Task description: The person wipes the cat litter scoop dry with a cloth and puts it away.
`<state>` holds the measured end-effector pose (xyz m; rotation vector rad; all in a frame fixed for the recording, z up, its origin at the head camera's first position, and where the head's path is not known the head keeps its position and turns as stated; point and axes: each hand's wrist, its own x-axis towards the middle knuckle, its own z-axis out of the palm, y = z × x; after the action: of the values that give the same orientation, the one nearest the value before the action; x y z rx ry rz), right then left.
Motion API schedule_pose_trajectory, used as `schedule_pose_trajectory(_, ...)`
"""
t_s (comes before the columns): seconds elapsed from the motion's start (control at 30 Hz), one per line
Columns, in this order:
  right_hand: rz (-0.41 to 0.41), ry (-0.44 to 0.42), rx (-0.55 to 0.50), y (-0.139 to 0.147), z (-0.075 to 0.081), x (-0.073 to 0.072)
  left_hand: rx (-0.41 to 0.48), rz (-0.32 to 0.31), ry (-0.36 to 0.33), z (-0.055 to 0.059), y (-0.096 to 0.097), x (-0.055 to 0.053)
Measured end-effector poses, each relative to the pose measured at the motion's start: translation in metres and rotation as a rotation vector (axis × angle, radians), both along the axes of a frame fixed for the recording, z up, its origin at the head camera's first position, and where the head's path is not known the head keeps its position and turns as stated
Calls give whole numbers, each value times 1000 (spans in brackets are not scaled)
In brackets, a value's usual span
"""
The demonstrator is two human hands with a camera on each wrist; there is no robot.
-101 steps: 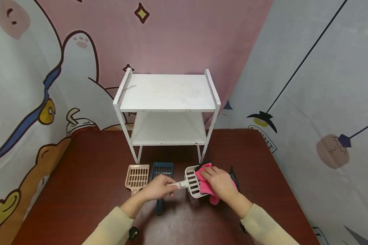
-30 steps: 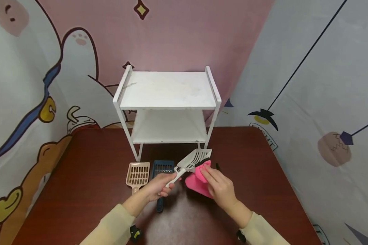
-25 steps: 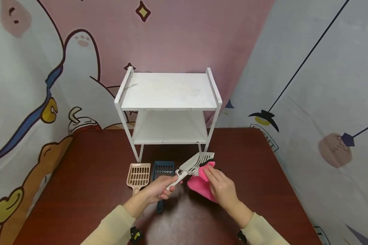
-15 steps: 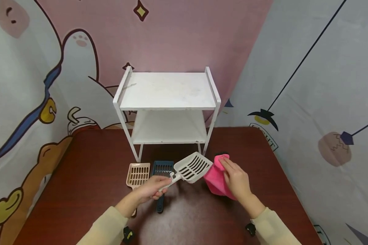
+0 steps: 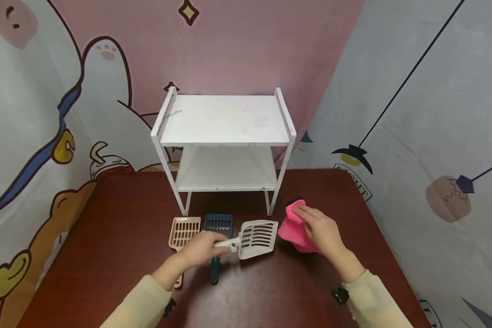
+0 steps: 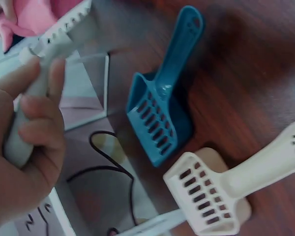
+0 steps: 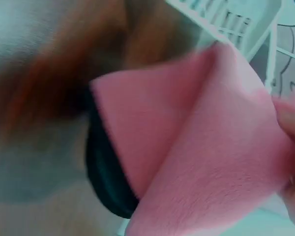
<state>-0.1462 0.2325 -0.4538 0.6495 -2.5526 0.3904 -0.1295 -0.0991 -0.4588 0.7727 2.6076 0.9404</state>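
Note:
My left hand [image 5: 202, 249] grips the handle of a white slotted litter scoop [image 5: 257, 238], whose head points right above the table. In the left wrist view its fingers curl round the pale handle. A pink cloth [image 5: 297, 230] with a black edge hangs from my right hand [image 5: 320, 228], pinched between thumb and fingers, a small gap to the right of the scoop. The right wrist view shows the cloth [image 7: 206, 142] folded over and filling much of the view. Beneath and beside my left hand lie a beige litter scoop [image 5: 184, 231] and a dark blue one [image 5: 218, 223].
A white two-tier shelf [image 5: 225, 120] stands at the back of the dark red-brown table [image 5: 119, 246]. Its front legs come down just behind the scoops. Printed wall fabric [image 5: 246, 50] closes off the back and sides.
Earlier, the cloth rubbed the white scoop's head. It has since come away to the right with my right hand. My left hand has turned the scoop so that its head points right and lower.

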Motion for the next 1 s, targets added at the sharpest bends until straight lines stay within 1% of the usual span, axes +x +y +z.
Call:
schedule_pose_trajectory(0.13,195,-14,132,-14,5,0,-178,-17,163,6,12,4)
schedule_pose_trajectory(0.17,238,-22,153,-19,5,1,-209,-20,199,7,15,6)
schedule_pose_trajectory(0.23,297,-55,197,-29,4,2,-251,-21,267,8,21,7)
schedule_pose_trajectory(0.3,324,-102,221,-36,3,3,-278,-17,321,9,25,8)
schedule_pose_trajectory(0.4,315,-151,229,-41,0,3,-293,-3,383,8,28,8)
schedule_pose_trajectory(0.5,284,-149,202,-37,-4,0,-283,9,410,6,25,7)
schedule_pose_trajectory(0.57,267,-136,187,-31,-7,-3,-261,8,413,6,22,7)
schedule_pose_trajectory(0.63,241,-132,183,-26,-10,-5,-232,2,394,6,19,7)
schedule_pose_trajectory(0.73,200,-156,183,-18,-13,-6,-184,-16,354,5,16,6)
schedule_pose_trajectory(0.83,155,-187,189,-10,-14,-5,-129,-31,270,3,13,5)
schedule_pose_trajectory(0.93,121,-206,191,-4,-12,-6,-69,-33,152,1,10,4)
schedule_pose_trajectory(1.0,95,-210,191,0,-11,-7,-41,-23,88,-1,8,4)
